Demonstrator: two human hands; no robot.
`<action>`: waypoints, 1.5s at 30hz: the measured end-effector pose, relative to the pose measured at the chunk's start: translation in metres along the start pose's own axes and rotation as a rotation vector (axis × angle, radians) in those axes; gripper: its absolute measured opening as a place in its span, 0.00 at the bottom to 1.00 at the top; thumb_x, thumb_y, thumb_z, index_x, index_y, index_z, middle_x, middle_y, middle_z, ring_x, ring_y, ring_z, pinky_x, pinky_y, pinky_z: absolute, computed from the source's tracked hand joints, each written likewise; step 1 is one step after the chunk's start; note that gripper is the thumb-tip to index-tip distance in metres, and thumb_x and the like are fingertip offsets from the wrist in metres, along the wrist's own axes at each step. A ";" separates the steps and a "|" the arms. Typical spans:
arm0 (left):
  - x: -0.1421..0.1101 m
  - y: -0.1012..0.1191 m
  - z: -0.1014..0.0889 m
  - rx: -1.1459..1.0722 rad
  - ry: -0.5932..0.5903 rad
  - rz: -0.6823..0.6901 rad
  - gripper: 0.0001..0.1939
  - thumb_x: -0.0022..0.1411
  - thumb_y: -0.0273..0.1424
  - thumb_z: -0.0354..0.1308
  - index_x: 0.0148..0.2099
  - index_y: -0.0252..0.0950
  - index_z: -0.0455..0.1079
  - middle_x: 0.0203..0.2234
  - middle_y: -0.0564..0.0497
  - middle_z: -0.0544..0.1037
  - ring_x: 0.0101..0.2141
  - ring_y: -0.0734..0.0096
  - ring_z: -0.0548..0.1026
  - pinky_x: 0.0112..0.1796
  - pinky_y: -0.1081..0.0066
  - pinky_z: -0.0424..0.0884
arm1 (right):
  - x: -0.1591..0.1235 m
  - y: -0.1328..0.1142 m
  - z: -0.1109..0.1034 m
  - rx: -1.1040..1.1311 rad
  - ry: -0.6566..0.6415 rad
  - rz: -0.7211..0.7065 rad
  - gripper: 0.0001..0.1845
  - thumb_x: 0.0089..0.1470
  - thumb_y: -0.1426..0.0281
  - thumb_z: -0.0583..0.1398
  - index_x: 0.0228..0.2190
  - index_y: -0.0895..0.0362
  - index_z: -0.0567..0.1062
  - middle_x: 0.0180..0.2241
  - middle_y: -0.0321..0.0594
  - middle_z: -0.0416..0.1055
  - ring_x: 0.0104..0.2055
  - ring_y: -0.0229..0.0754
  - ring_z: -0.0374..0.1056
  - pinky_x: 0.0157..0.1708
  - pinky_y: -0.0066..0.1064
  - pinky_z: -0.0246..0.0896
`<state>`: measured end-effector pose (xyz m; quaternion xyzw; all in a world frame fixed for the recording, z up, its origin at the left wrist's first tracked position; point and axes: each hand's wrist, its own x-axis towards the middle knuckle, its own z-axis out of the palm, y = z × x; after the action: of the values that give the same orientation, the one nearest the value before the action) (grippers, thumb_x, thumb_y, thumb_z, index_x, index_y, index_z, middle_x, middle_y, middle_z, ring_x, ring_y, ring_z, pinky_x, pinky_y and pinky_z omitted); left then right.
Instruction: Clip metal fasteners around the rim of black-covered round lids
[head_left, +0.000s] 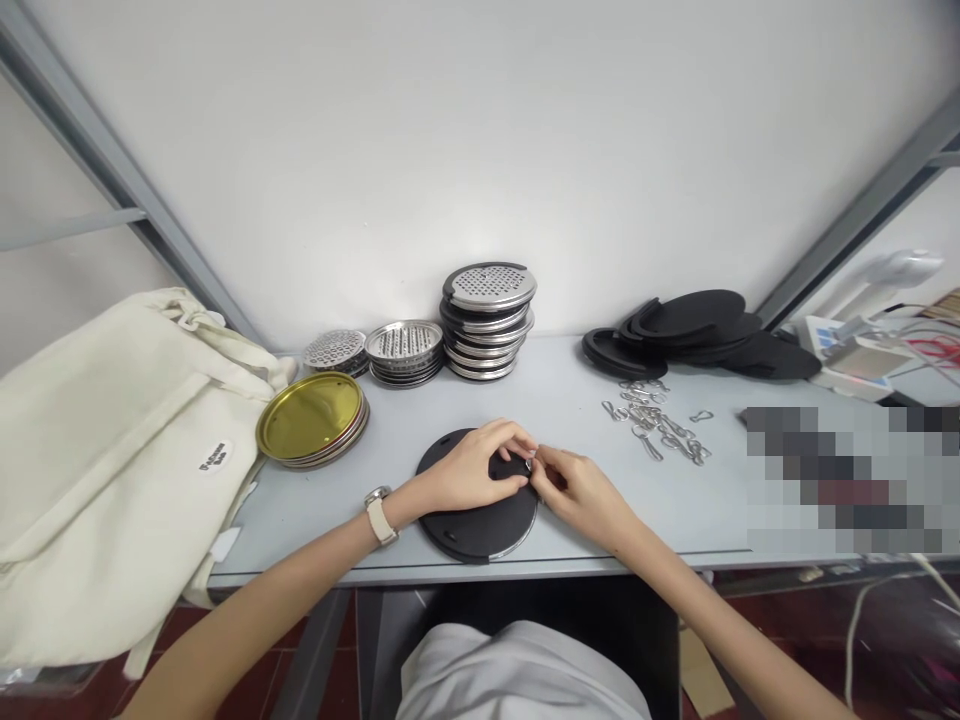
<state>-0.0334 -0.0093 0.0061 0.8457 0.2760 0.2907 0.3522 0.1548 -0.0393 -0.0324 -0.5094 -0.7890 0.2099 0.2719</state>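
Observation:
A black round disc (469, 525) with small slots and a strip of metal rim lies at the front of the table. My left hand (480, 470) is bent over its upper right part, thumb and curled fingers by the disc's edge, holding it. At that edge my right hand (577, 495) is closed in a pinch on a small metal clip (529, 464), mostly covered by the fingertips. To the right lie several loose metal clips (664, 425) in a scattered heap.
Behind the hands stand a tall stack of graters with black rims (489, 320), lower stacks of grater plates (405, 350) and gold-coloured lids (311, 415). Black discs (690, 325) are heaped back right. A cream bag (135, 450) leans at the left; a power strip (855, 360) sits far right.

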 end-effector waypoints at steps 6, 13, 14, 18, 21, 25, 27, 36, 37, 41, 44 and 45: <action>0.000 -0.001 0.000 -0.009 0.000 -0.008 0.18 0.53 0.19 0.57 0.46 0.36 0.66 0.42 0.49 0.72 0.42 0.70 0.72 0.45 0.70 0.70 | 0.001 0.001 0.000 0.014 -0.015 0.015 0.12 0.61 0.68 0.48 0.25 0.54 0.62 0.20 0.32 0.61 0.21 0.36 0.56 0.24 0.26 0.48; 0.000 -0.001 0.001 -0.010 -0.004 -0.005 0.17 0.53 0.19 0.57 0.46 0.36 0.66 0.41 0.49 0.72 0.42 0.70 0.72 0.44 0.70 0.70 | 0.000 0.001 -0.001 -0.015 -0.035 -0.007 0.11 0.61 0.69 0.47 0.30 0.55 0.66 0.22 0.35 0.66 0.24 0.38 0.61 0.26 0.28 0.50; 0.000 -0.001 0.001 -0.011 -0.005 -0.005 0.17 0.54 0.20 0.57 0.46 0.36 0.66 0.41 0.49 0.72 0.42 0.70 0.72 0.44 0.70 0.70 | 0.000 0.001 -0.001 -0.021 -0.035 -0.008 0.11 0.61 0.70 0.47 0.30 0.55 0.66 0.22 0.35 0.67 0.24 0.38 0.61 0.26 0.28 0.50; 0.000 0.000 0.001 -0.023 -0.005 -0.005 0.17 0.54 0.20 0.57 0.46 0.36 0.66 0.41 0.49 0.73 0.41 0.70 0.73 0.44 0.69 0.70 | 0.001 0.001 -0.001 -0.042 -0.036 -0.002 0.12 0.61 0.68 0.47 0.29 0.55 0.66 0.21 0.35 0.66 0.23 0.38 0.61 0.26 0.28 0.50; 0.000 0.000 0.000 -0.027 -0.006 -0.004 0.17 0.54 0.20 0.57 0.46 0.36 0.66 0.41 0.49 0.73 0.41 0.70 0.73 0.43 0.70 0.70 | 0.002 0.002 0.000 -0.039 -0.035 -0.002 0.13 0.62 0.67 0.47 0.28 0.55 0.66 0.21 0.35 0.66 0.22 0.38 0.61 0.26 0.28 0.50; 0.000 -0.001 0.001 -0.024 -0.004 0.001 0.17 0.53 0.19 0.57 0.46 0.36 0.66 0.41 0.49 0.73 0.41 0.71 0.73 0.44 0.70 0.70 | 0.001 0.003 0.000 -0.044 -0.030 -0.009 0.14 0.62 0.67 0.47 0.27 0.55 0.66 0.21 0.35 0.66 0.23 0.38 0.61 0.26 0.27 0.50; 0.000 -0.001 0.001 -0.020 -0.005 0.003 0.17 0.53 0.19 0.57 0.46 0.36 0.66 0.41 0.49 0.73 0.41 0.71 0.73 0.43 0.70 0.70 | 0.001 0.003 0.000 -0.047 -0.028 -0.012 0.13 0.62 0.67 0.47 0.28 0.55 0.66 0.22 0.35 0.67 0.23 0.38 0.61 0.26 0.27 0.51; 0.000 -0.001 0.000 -0.007 -0.015 -0.003 0.17 0.54 0.20 0.58 0.46 0.36 0.67 0.42 0.49 0.73 0.42 0.70 0.73 0.44 0.69 0.70 | 0.001 0.003 -0.001 -0.058 -0.040 -0.023 0.14 0.62 0.68 0.47 0.31 0.56 0.70 0.24 0.38 0.70 0.25 0.39 0.64 0.27 0.28 0.52; 0.000 -0.002 0.000 -0.006 -0.013 -0.001 0.16 0.54 0.21 0.58 0.46 0.36 0.67 0.41 0.49 0.73 0.42 0.70 0.72 0.44 0.70 0.70 | 0.001 0.003 -0.001 -0.061 -0.039 -0.022 0.14 0.62 0.68 0.47 0.31 0.56 0.70 0.24 0.37 0.69 0.25 0.39 0.63 0.27 0.28 0.52; 0.000 -0.001 0.001 0.002 -0.009 -0.009 0.16 0.54 0.20 0.58 0.46 0.36 0.66 0.41 0.49 0.73 0.42 0.70 0.72 0.43 0.70 0.70 | 0.001 0.003 0.000 -0.065 -0.031 -0.020 0.13 0.62 0.67 0.47 0.30 0.56 0.69 0.23 0.36 0.68 0.24 0.39 0.62 0.26 0.27 0.51; 0.000 -0.002 0.001 0.001 -0.007 -0.014 0.16 0.54 0.20 0.57 0.46 0.37 0.66 0.42 0.49 0.73 0.42 0.70 0.72 0.44 0.70 0.70 | 0.001 0.003 0.000 -0.058 -0.021 -0.016 0.13 0.61 0.67 0.47 0.28 0.55 0.67 0.21 0.35 0.67 0.23 0.38 0.61 0.26 0.27 0.50; 0.000 -0.002 0.001 0.000 -0.007 -0.014 0.17 0.53 0.20 0.58 0.46 0.36 0.66 0.42 0.49 0.73 0.42 0.70 0.72 0.44 0.70 0.70 | 0.001 0.003 0.000 -0.054 -0.018 -0.014 0.13 0.61 0.67 0.48 0.27 0.55 0.66 0.21 0.34 0.66 0.22 0.37 0.60 0.25 0.27 0.50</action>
<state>-0.0335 -0.0090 0.0039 0.8448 0.2807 0.2854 0.3550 0.1561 -0.0370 -0.0338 -0.5090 -0.8004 0.1911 0.2526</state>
